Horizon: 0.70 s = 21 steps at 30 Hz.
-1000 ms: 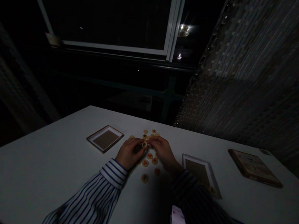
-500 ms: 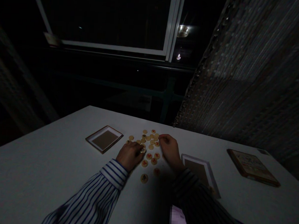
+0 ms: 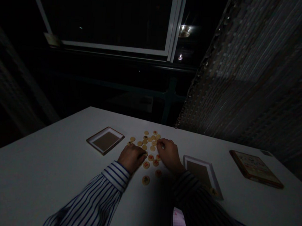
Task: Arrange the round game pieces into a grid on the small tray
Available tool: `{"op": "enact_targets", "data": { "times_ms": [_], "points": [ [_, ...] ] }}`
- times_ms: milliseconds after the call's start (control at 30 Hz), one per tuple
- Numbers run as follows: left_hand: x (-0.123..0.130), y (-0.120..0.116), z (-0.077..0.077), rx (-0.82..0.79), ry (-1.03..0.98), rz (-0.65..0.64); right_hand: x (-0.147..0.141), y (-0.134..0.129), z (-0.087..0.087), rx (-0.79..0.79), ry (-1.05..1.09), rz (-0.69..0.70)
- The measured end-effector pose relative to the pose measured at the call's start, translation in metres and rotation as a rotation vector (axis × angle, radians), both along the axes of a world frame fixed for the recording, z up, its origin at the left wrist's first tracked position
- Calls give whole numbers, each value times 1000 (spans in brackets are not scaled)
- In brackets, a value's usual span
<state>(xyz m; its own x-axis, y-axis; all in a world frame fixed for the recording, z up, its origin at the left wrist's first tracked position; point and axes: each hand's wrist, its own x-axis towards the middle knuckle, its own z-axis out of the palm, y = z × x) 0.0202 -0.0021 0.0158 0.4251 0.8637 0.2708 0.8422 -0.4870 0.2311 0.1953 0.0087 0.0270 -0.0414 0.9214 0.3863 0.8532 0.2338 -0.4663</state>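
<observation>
Round wooden xiangqi pieces (image 3: 145, 142) lie scattered on the white table (image 3: 54, 155), some face down, others showing red or black characters. My left hand (image 3: 131, 157) rests at the left of the group, its thumb and fingers closed on a xiangqi piece (image 3: 145, 153). At the group's right side, my right hand (image 3: 169, 156) has curled fingers lowered over the pieces; whatever is under its fingertips is hidden. Several red-marked pieces (image 3: 150, 158) lie between my hands. Nearer to me is a black-marked piece (image 3: 145, 180).
A shallow box half (image 3: 105, 140) stands at the left. Beside my right forearm sits another tray (image 3: 214, 177), partly covered by the sleeve, with a few pieces at its near end. Farther right lies a flat box (image 3: 256, 169) with a picture on it. A bead curtain (image 3: 242, 80) hangs behind.
My right hand has moved slightly toward me and left, covering a red-marked piece that showed before. My left hand stays nearly in place, and the piece at its fingertips has shifted slightly.
</observation>
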Motion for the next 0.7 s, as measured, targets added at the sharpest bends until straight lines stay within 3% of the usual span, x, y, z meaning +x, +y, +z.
{"op": "enact_targets", "data": {
  "times_ms": [533, 700],
  "points": [
    [0, -3, 4, 7, 24, -54, -4, -3, -5, 2, -314, 92],
    [1, -5, 6, 34, 18, -12, -6, -4, -3, -45, -366, 114]
  ]
}}
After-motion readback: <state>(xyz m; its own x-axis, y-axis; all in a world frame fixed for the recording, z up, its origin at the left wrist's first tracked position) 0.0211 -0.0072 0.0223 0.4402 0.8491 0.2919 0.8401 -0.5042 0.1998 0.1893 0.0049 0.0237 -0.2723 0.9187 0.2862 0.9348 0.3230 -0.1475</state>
